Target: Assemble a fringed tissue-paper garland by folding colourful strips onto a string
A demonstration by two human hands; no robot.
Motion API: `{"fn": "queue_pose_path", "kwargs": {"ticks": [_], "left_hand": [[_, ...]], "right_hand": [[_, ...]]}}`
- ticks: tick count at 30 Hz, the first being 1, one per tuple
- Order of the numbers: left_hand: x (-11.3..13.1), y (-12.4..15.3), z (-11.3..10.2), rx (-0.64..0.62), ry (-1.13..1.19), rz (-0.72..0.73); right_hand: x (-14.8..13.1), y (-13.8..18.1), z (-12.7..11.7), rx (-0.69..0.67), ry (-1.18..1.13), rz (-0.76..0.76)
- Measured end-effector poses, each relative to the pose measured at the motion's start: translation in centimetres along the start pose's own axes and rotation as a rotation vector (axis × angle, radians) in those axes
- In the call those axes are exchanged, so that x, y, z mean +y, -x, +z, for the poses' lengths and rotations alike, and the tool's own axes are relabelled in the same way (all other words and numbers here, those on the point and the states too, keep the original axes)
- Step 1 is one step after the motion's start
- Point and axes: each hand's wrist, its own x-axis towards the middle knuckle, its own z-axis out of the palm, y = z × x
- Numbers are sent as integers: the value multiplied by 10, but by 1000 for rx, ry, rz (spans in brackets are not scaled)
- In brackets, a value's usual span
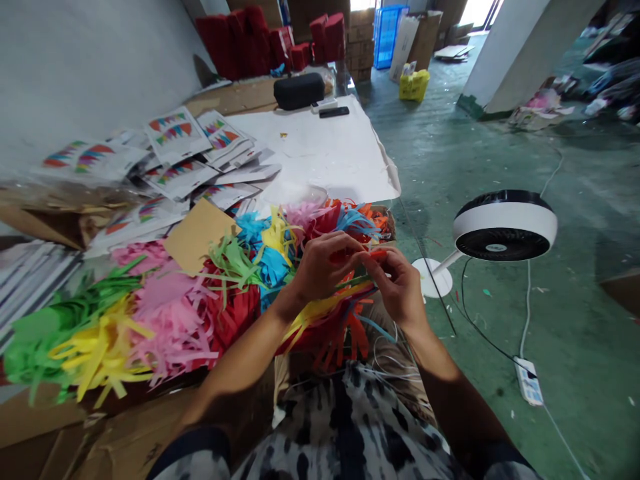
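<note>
In front of my body both hands meet over a bunch of coloured paper tassels. My left hand point(327, 265) is closed, its thumb and fingertips pinching near the end of an orange-red paper tassel point(379, 255). Against it, my right hand point(400, 287) grips the same piece between thumb and fingers. Below my hands hang yellow tassel strips point(313, 310) and orange-red tassel strips point(356, 337), over my lap. Thin white string point(387, 363) trails beneath them. My fingers partly hide the held end.
Piles of pink tassels point(173, 310), green tassels point(60, 333) and other colours lie to the left. Beyond are printed bunting packets point(175, 137), a white sheet point(330, 150), a black case point(299, 91) and a phone point(334, 112). A fan point(505, 225) stands at right, near a power strip point(528, 381).
</note>
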Motion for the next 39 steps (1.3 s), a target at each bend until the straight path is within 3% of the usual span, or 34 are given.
{"fn": "queue_pose_path", "kwargs": {"ticks": [5,11,16,21,26,31,37,39], "left_hand": [[0,0,5,4,260,-230],[3,0,4,-23,296,-263],[4,3,7,-9,195,-237],[8,10,7,-59,45,-147],[6,33,2,-134,-184,-125],[-8,58,-7,-227,-290,-158],[-25,35,-25,11,-530,-215],[-32,22,-21,12,-683,-287]], "right_hand": [[0,1,-1,-9,8,25],[-1,5,0,-3,-34,47],[-3,5,0,-9,-102,58],[0,3,-1,172,19,-88],[0,7,-6,298,-96,43],[1,7,-6,247,-256,65],[6,5,1,188,-213,129],[7,6,2,165,-187,131]]}}
